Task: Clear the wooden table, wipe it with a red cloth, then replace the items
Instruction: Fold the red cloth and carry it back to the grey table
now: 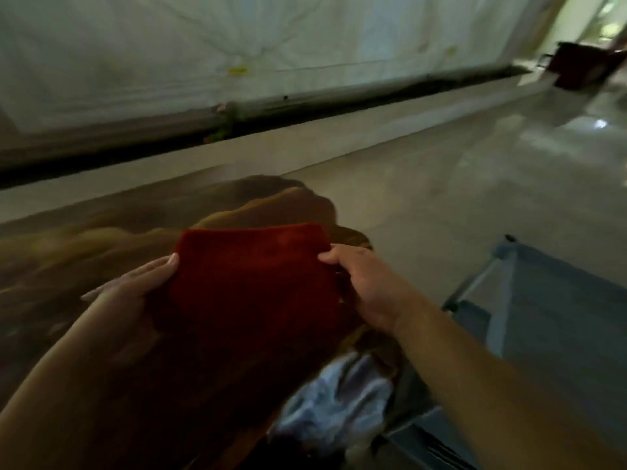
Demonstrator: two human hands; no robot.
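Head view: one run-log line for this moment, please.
cloth: red, folded | hands: left, right both holding cloth | table: below

Dim indoor scene with a greenish cast. The brightest area is a doorway (600,15) far beyond the right hand (364,286); a small glare spot lies on the glossy floor (599,123) in that direction. Motion blur smears the wooden table (84,239) beside the left hand (135,293) and the pale fabric (339,401) beneath the right forearm. Straight lines bow from wide-angle distortion.
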